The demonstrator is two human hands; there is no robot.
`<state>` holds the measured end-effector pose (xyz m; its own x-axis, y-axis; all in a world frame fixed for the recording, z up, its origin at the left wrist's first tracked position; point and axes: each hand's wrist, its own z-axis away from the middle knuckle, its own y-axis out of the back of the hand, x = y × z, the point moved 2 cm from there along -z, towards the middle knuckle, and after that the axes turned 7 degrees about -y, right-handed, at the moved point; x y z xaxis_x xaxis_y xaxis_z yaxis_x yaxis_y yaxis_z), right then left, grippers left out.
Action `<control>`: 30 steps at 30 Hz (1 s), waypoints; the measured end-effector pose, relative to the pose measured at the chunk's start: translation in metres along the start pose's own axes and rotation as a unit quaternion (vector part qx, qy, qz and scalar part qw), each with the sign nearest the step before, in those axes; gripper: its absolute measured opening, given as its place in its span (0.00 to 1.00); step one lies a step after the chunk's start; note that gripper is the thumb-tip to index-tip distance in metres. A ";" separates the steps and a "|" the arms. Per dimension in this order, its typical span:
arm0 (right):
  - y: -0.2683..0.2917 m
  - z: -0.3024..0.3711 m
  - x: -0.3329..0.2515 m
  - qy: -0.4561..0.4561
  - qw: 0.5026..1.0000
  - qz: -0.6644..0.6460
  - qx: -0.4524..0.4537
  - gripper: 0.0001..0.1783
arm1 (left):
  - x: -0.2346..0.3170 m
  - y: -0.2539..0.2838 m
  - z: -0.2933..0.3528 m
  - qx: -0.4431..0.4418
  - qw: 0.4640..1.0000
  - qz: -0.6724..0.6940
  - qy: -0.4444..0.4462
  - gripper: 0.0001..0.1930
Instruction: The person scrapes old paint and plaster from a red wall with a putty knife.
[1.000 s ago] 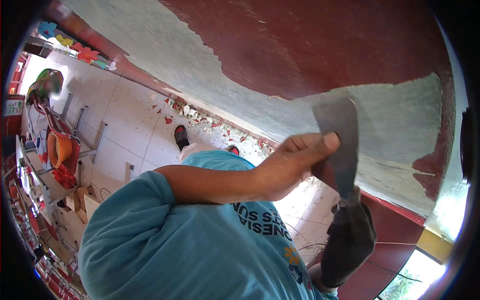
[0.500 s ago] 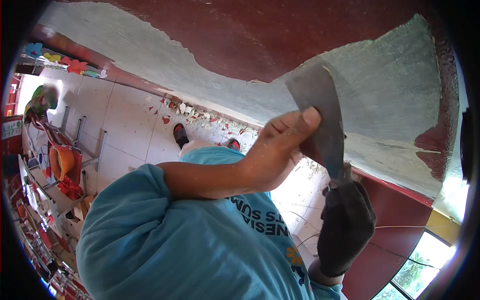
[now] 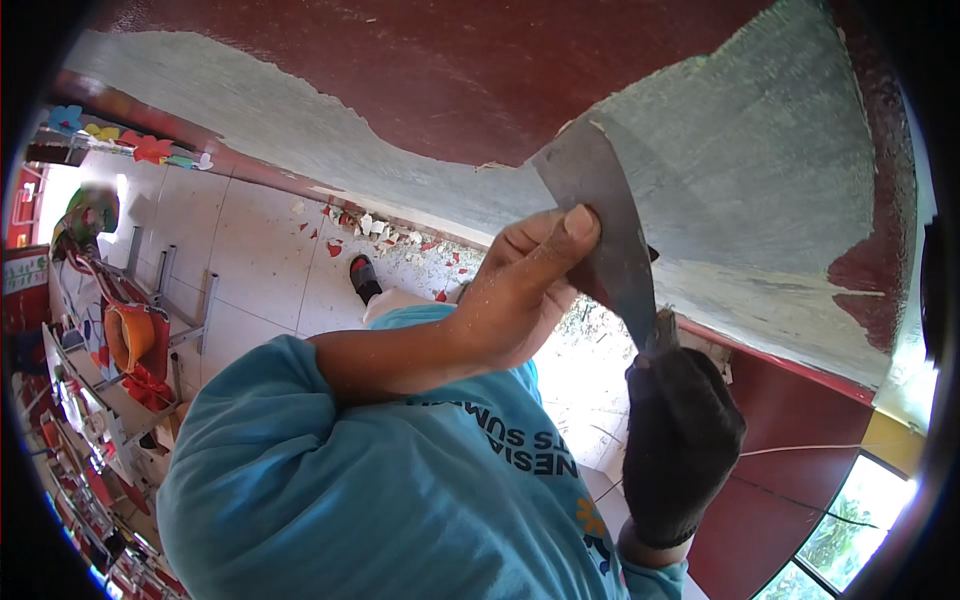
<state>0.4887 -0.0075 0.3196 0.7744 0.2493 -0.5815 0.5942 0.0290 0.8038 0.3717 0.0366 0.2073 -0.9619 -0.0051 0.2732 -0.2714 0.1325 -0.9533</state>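
A wide grey paint scraper (image 3: pixel 607 205) is held in front of the wall, its blade tilted up and to the left. My bare left hand (image 3: pixel 530 275) pinches the blade between thumb and fingers. In a black glove, my right hand (image 3: pixel 685 440) is closed round the scraper's lower end; the grip is mostly hidden in it. The wall (image 3: pixel 470 80) has dark red paint with a ragged lower border, and a grey stripped patch (image 3: pixel 760 170) shows behind the scraper. Whether the blade's edge touches the wall, I cannot tell.
Paint flakes (image 3: pixel 375 228) lie on the white tiled floor (image 3: pixel 260 240) along the wall's foot, near my sandalled foot (image 3: pixel 363 275). Left of me, a person (image 3: pixel 90 215) is near metal-legged furniture and an orange item (image 3: pixel 128 335). A window (image 3: pixel 850 525) is at lower right.
Both hands and the scraper have shifted a little to the left together. The grip on the scraper is the same.
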 end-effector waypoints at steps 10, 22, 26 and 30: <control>0.002 0.008 0.003 0.048 0.998 0.029 -0.017 0.26 | 0.007 -0.005 0.005 0.025 1.000 -0.004 0.016 0.18; -0.004 0.007 0.003 0.067 0.996 0.052 0.034 0.24 | -0.007 -0.005 0.001 0.027 0.998 0.059 0.000 0.19; -0.002 0.021 0.015 0.010 0.998 0.056 0.000 0.23 | -0.020 0.003 0.017 0.094 0.991 0.030 0.085 0.19; -0.019 0.010 0.017 0.026 0.997 0.077 0.000 0.20 | -0.005 0.019 0.005 0.074 0.996 -0.034 0.031 0.19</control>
<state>0.4926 -0.0135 0.2935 0.8447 0.2999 -0.4433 0.4687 -0.0143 0.8833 0.3713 0.0346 0.1877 -0.9389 0.0531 0.3401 -0.3412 -0.0130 -0.9399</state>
